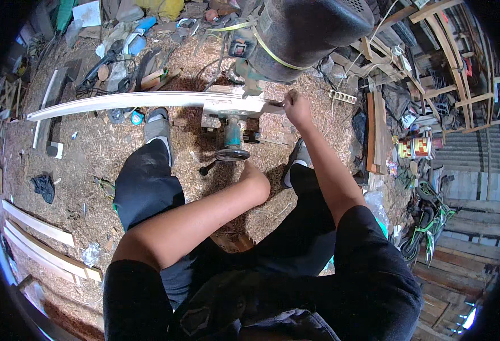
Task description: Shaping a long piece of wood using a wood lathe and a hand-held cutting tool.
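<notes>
A long pale wooden board (130, 100) lies across a woodworking machine, its right end on the machine's pale table (218, 108). Below that table a black handwheel (232, 154) with a dark crank knob (204, 170) sits on a green shaft housing (233, 133). My left hand (251, 169) is at the near side of the handwheel, fingers hidden. To the right of the machine, my right hand (297, 107) is closed in a fist at a dark, narrow end piece (275, 104); what exactly it grips does not show.
A large black motor housing (295, 40) with a yellow strap rises beyond the board. A white power strip (342, 97) lies to the right. Wood shavings cover the floor. Loose planks (51, 250) lie at the left, and a small green bicycle (429, 224) leans at the right.
</notes>
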Available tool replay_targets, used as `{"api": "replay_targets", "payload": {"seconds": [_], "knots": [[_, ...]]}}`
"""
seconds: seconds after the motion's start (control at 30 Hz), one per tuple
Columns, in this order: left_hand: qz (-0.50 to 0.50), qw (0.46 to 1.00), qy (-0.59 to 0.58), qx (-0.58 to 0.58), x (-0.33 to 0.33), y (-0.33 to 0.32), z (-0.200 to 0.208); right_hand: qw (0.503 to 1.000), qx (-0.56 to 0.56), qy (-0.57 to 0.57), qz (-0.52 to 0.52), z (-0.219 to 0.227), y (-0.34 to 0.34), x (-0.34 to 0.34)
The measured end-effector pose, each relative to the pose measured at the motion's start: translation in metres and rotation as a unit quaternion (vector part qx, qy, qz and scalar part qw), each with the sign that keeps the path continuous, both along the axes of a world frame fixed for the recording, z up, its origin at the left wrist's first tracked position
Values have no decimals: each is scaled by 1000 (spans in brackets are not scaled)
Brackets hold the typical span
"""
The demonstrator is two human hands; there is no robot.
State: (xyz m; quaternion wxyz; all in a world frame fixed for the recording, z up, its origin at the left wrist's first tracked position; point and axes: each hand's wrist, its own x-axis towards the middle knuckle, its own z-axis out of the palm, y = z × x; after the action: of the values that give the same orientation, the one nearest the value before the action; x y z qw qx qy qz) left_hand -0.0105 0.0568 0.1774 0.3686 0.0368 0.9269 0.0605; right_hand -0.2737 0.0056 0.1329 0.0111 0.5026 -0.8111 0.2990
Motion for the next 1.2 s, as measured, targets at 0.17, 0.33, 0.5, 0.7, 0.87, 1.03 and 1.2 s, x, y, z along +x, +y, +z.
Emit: {"api": "replay_targets", "payload": {"seconds": [0.17,0.33,0.5,0.7,0.87,1.03,1.2], "knots": [[23,999,36,20,4,-3,-1,975,4,-212,-63,18,-6,-12],[58,998,17,33,10,-8,28,997,66,-42,15,31,-4,-5],[57,997,-14,56,7,-7,28,979,92,-160,-90,1,-6,-15],[50,998,11,35,10,-2,16,948,14,-286,-139,0,-12,-26],[44,998,-7,44,7,-4,21,992,45,-90,-75,21,-11,-23],[51,997,-3,58,8,-8,28,986,102,-113,-67,16,-8,-2],[46,997,0,56,10,-6,20,972,39,-212,-89,23,-6,-7]]}}
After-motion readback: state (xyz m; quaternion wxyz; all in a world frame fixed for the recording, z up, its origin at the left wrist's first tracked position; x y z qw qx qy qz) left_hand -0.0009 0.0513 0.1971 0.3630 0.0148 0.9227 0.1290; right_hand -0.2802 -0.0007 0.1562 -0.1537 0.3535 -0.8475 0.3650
